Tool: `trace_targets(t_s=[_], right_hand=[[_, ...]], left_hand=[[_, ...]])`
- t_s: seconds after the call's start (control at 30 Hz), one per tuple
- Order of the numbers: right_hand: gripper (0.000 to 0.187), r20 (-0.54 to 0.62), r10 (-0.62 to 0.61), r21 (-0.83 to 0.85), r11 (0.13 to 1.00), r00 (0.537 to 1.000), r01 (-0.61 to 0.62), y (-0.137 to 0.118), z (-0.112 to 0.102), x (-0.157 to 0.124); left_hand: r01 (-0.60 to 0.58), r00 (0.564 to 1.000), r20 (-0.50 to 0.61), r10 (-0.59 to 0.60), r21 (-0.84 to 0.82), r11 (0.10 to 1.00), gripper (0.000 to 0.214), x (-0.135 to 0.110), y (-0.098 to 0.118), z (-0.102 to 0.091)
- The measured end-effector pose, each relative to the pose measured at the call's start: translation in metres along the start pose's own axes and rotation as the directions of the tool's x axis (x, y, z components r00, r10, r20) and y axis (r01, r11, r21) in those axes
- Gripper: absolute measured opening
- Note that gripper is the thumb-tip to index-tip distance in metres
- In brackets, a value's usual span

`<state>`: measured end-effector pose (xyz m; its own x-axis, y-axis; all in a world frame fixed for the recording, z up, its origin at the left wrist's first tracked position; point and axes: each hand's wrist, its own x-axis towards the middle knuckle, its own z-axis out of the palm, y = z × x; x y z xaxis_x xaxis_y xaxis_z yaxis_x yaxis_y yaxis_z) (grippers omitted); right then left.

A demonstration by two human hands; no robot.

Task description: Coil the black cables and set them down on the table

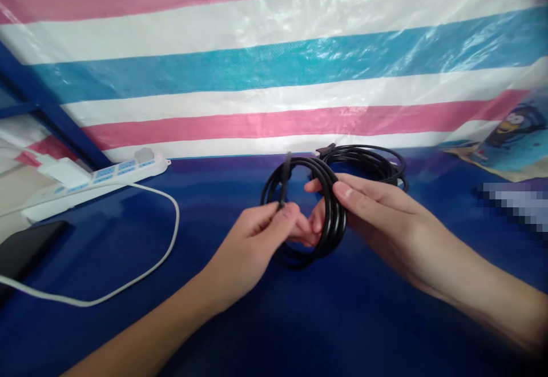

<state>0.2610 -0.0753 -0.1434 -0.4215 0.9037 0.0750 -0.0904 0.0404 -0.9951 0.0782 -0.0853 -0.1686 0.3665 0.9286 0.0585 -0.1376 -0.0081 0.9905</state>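
Left to right on my feed: a white power strip (pixel 115 177) rests on the blue tabletop (pixel 342 314); my left hand (pixel 262 231) pinches the dark strap (pixel 286 176) of the black cable coil (pixel 336 217), which I hold up between both hands; a second coil (pixel 362 157) lies behind; my right hand (pixel 381 205) grasps the first coil's right side.

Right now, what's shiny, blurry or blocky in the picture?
Head view: white glare streaks the striped sheet; head view: the dark strip at the left hand looks blurred; head view: blocky pixels cover a patch near the right edge.
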Motion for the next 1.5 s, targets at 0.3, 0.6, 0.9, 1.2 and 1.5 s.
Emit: trace_targets(t_s=[0.3,0.6,0.9,1.2,1.5], right_hand=[[0.025,-0.101,0.114,0.142,0.985,0.988,-0.099,0.019,-0.009,0.01],[0.051,-0.026,0.352,0.137,0.929,0.936,-0.345,0.022,0.013,0.0],[0.035,-0.094,0.289,0.024,0.957,0.953,-0.288,0.03,0.003,0.006],[0.039,-0.167,0.282,-0.058,0.954,0.945,-0.295,0.036,-0.007,0.011],[0.044,-0.16,0.24,-0.09,0.962,0.957,-0.257,0.019,-0.017,0.015]], left_hand=[[-0.16,0.986,0.103,0.135,0.827,0.54,0.037,0.0,0.003,-0.017],[-0.349,0.937,0.347,0.042,0.92,0.177,0.042,-0.001,-0.019,-0.005],[-0.264,0.843,0.157,0.514,0.954,0.14,0.032,0.003,-0.002,-0.022],[0.16,0.955,-0.298,-0.01,0.484,0.86,0.038,0.025,-0.008,-0.056],[0.134,0.966,-0.254,-0.042,0.358,0.924,0.031,0.023,-0.002,-0.054]])
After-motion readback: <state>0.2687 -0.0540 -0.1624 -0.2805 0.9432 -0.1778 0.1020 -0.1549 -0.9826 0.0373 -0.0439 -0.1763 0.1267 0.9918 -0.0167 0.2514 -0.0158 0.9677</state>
